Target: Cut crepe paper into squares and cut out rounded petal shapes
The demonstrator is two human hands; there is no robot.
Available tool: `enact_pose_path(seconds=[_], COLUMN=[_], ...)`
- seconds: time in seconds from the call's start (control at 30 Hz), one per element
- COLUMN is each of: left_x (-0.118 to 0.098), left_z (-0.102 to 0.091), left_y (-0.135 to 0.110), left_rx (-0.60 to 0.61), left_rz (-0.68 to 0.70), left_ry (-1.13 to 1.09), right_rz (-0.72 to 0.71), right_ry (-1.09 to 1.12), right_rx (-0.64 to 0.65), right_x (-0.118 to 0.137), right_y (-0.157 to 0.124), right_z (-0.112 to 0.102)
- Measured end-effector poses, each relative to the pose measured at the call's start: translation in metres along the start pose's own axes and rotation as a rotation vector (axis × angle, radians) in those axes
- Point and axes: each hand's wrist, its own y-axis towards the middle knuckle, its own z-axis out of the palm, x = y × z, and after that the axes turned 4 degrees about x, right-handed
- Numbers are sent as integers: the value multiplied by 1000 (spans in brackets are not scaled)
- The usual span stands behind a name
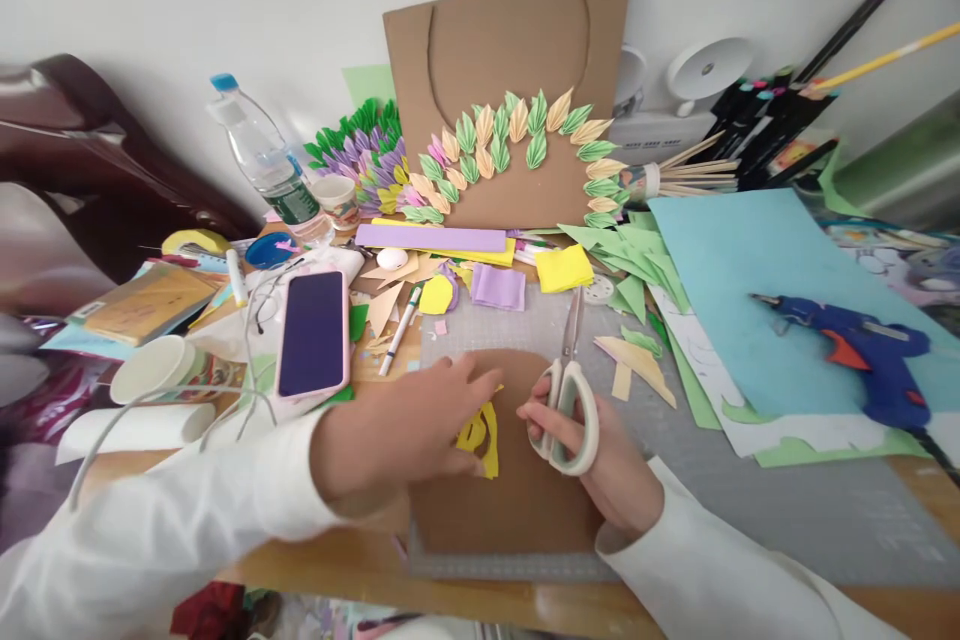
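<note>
My left hand reaches over a brown board, thumb and fingers spread around some yellow paper cut-outs. Its palm hides part of them, and the fingertips seem to touch their edges. In my right hand is a pair of scissors with pale handles. My fingers are at the handle loops, and the metal blades point up and away from me. Under the board lies a grey cutting mat.
A brown paper bag with folded paper leaves stands against the wall. A blue glue gun rests on blue paper at right. Left are a phone, a water bottle and a paper cup. Paper scraps lie beyond the board.
</note>
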Motion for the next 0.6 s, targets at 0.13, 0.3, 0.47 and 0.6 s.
enact_pose_path(seconds=[0.13, 0.3, 0.47, 0.6], left_x=[-31, -40, -38, -47], left_z=[44, 70, 66, 70], left_y=[4, 5, -12, -21], left_rx=[-178, -210, -267, -351], left_rz=[-61, -41, -58, -83], left_ry=[229, 178, 11, -101], right_rz=[-20, -53, -75, -83], right_ry=[18, 50, 96, 137], right_rx=[28, 71, 124, 184], right_x=[3, 5, 4, 1], right_y=[0, 1, 4, 9], right_z=[0, -2, -6, -11])
